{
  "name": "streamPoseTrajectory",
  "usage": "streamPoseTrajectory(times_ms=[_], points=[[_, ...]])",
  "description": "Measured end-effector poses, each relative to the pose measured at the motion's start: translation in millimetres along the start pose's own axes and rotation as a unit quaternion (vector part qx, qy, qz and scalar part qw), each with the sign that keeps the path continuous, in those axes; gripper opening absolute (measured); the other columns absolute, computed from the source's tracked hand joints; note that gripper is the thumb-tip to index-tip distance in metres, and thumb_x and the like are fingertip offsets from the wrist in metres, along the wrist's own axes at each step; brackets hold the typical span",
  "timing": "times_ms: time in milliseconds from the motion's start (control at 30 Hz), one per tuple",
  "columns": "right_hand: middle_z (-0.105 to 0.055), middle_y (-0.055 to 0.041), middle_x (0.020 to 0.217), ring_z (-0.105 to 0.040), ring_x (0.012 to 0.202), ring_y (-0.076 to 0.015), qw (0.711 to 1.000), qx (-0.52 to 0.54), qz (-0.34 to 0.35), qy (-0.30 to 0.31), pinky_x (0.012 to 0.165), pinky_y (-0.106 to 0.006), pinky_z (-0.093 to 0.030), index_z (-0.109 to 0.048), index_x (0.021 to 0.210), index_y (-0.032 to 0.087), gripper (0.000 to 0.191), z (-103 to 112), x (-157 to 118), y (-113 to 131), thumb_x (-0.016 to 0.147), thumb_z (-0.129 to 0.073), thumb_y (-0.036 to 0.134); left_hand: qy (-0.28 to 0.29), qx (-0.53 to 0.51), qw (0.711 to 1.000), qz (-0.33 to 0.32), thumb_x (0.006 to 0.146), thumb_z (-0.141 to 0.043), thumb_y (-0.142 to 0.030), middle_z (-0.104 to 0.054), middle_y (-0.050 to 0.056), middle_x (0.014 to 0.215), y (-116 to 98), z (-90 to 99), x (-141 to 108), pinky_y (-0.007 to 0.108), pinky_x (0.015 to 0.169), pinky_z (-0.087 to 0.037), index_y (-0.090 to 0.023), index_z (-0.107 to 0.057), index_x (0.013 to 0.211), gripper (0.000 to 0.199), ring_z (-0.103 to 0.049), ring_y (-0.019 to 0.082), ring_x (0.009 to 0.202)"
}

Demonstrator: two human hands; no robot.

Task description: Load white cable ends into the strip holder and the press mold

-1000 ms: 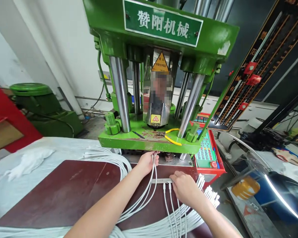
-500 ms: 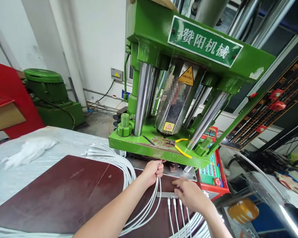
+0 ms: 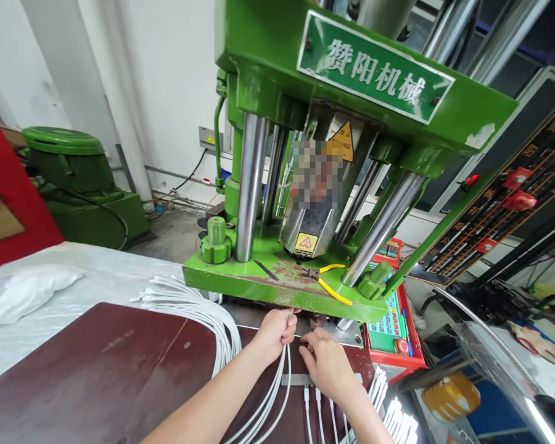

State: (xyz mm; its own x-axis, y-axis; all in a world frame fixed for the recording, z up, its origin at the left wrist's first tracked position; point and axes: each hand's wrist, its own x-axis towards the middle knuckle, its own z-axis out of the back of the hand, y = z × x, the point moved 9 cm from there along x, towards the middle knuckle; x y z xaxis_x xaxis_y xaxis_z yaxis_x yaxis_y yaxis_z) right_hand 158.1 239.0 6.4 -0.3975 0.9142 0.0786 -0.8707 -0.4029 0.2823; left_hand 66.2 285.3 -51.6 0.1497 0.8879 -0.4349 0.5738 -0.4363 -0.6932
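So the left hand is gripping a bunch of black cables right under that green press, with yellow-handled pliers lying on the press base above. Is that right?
Not quite: the cables are white, not black, as the head view shows. The rest holds: the left hand is closed round them just under the green press, and yellow-handled pliers lie on the press base above.

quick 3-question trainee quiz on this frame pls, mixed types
1. True or false: the left hand grips a bunch of white cables.
2. What lies on the green press base? A) yellow-handled pliers B) a hammer C) a tape roll
3. What does the right hand rest on?

Key:
1. True
2. A
3. A grey metal bar on the brown board, with cable ends lined up along it.
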Motion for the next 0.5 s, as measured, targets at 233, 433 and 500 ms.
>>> streamPoseTrajectory(times_ms=[233, 433, 500], points=[[-0.064, -0.0061, 0.098, -0.062, 0.089, -0.0209, 0.999, -0.033, -0.006, 0.006, 0.075, -0.027, -0.044, -0.065, 0.099, 0.019, 0.017, 4, 1, 3, 0.091, -0.05, 0.024, 0.012, 0.026, 0.999, -0.02, 0.087, -0.036, -0.014, -0.032, -0.009, 0.043, -5, 3.0, -2, 0.019, 0.036, -0.009, -0.013, -0.05, 0.078, 0.016, -0.018, 0.004, 0.033], [-0.07, -0.011, 0.079, -0.066, 0.077, -0.0265, 0.996, -0.06, 0.022, 0.06, 0.067, -0.031, -0.044, -0.07, 0.078, 0.014, 0.04, 3, -9, 12, 0.095, -0.043, 0.038, 0.012, 0.036, 0.999, -0.018, 0.086, -0.039, -0.016, -0.033, -0.009, 0.043, -6, 3.1, -4, 0.019, 0.036, -0.009, -0.015, -0.048, 0.078, 0.013, -0.017, 0.004, 0.032], [-0.071, -0.0108, 0.076, -0.066, 0.076, -0.026, 0.993, -0.063, 0.048, 0.088, 0.069, -0.031, -0.044, -0.072, 0.074, 0.015, 0.045, 2, -12, 16, 0.096, -0.041, 0.039, 0.013, 0.037, 0.999, -0.017, 0.087, -0.038, -0.016, -0.033, -0.009, 0.043, -7, 1.8, -6, 0.018, 0.036, -0.009, -0.015, -0.048, 0.078, 0.013, -0.017, 0.004, 0.032]])
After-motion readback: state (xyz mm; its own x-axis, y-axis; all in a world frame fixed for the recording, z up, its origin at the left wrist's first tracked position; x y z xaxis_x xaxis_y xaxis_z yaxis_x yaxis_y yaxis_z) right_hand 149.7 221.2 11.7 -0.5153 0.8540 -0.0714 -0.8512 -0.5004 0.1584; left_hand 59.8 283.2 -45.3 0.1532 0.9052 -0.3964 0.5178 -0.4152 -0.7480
